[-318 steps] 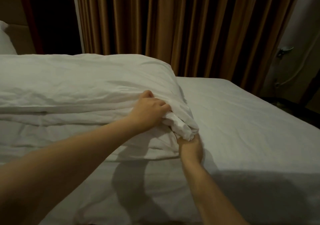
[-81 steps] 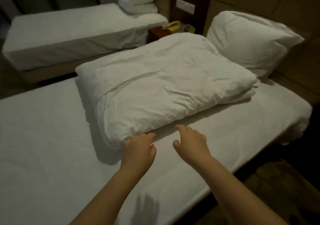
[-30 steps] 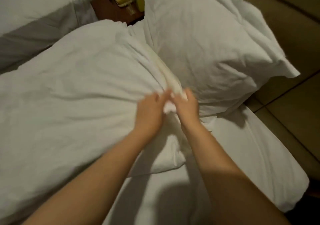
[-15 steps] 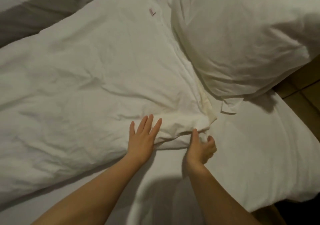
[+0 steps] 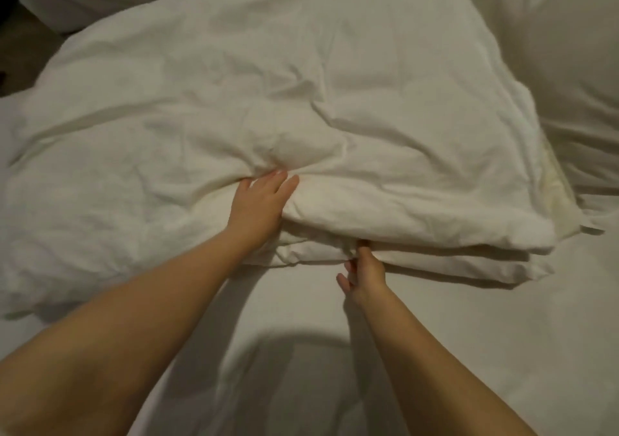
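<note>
Left hand (image 5: 259,206) down flat, fingers straight and close together, and I was pressing into the near edge of the bulky, folded white fabric duvet (image 5: 301,100), which lay across the smooth white bed sheet (image 5: 469,335) with its far right corner up against the plump white pillow (image 5: 569,50). Right hand (image 5: 365,273) low at the front, thumb and forefinger tucked in and pinching the rim of the bottom layer where it met the sheet, the other fingers loosely spread off to the side. The job here, as I judged it, was squaring up those stacked edges, and the trick was teamwork: the flat palm had to pin the upper layers so they didn't slide, while the pinch drew the lower edge out level with the ones above. A short, even tug along the fold looked better than a yank, since soft filling bunches easily, and a ridge of creases already sat just beyond my left fingertips.
</note>
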{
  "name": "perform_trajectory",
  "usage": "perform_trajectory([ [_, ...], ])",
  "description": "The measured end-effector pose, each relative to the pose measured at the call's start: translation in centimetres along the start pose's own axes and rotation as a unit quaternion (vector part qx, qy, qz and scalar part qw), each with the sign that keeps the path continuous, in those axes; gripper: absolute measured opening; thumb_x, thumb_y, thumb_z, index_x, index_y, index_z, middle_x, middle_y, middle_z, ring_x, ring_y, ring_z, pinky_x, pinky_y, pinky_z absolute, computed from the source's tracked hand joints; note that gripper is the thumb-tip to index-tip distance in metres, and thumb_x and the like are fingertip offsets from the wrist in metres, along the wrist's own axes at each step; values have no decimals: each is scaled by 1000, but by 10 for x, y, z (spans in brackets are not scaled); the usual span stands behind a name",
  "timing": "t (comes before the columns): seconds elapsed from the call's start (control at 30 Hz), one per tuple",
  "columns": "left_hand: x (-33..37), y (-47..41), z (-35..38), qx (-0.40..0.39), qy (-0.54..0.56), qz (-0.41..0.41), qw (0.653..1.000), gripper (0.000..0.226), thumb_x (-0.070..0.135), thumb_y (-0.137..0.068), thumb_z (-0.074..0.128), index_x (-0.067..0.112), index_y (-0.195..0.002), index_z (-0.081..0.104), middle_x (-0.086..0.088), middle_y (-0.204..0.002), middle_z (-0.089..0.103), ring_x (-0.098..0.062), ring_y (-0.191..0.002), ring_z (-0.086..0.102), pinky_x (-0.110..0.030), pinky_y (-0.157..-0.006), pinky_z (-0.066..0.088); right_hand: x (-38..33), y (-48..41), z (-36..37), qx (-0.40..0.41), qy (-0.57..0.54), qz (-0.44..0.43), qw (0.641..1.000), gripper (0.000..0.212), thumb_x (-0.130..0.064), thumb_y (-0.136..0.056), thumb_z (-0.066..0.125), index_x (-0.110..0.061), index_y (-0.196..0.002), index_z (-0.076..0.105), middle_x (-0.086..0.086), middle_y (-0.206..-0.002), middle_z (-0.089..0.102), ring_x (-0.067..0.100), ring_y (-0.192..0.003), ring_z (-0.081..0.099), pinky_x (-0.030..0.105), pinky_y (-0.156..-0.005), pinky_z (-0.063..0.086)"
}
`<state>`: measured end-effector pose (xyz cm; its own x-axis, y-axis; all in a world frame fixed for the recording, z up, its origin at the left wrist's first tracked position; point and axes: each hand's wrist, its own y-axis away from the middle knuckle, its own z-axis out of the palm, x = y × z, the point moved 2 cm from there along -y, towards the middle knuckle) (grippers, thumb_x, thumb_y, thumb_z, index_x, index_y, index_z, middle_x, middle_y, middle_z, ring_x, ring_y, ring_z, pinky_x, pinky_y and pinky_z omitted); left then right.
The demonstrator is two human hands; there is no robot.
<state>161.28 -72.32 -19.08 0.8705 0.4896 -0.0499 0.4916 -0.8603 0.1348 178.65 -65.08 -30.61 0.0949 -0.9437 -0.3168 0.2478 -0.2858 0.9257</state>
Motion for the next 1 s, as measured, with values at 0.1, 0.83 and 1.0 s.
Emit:
perform_trajectory([
  [0.1, -11, -19, -12, 44, 26, 17, 999, 41, 24, -95, 45, 20, -135, 50, -6, -138, 52, -28, -120, 52, -37, -88, 41, -12, 6, 14, 38, -89, -63, 993, 15, -19, -96, 49, -13, -84, 53, -1, -64, 61, 9, -59, 57, 22, -60, 51],
  [0.83, -90, 92, 39, 141, -33, 24, 989, 99, 56, -60, 77, 18, -140, 33, -13, -140, 49, -22, -130, 35, -48, -104, 23, 90, 34, 79, 60, -23, -142, 988, 29, -26, -90, 63, -8, -113, 61, 8, -112, 66, 25, -100, 64, 39, -94, 50],
  [1.0, -98, 107, 44, 130, -56, 45, 989, 87, 45, -59, 83, 16, -133, 49, -8, -136, 54, -21, -125, 47, -48, -103, 25, 135, 47, 48, 108, -94, -88, 986, 31, -29, -93, 60, -9, -117, 55, 4, -93, 64, 20, -83, 61, 35, -82, 54],
])
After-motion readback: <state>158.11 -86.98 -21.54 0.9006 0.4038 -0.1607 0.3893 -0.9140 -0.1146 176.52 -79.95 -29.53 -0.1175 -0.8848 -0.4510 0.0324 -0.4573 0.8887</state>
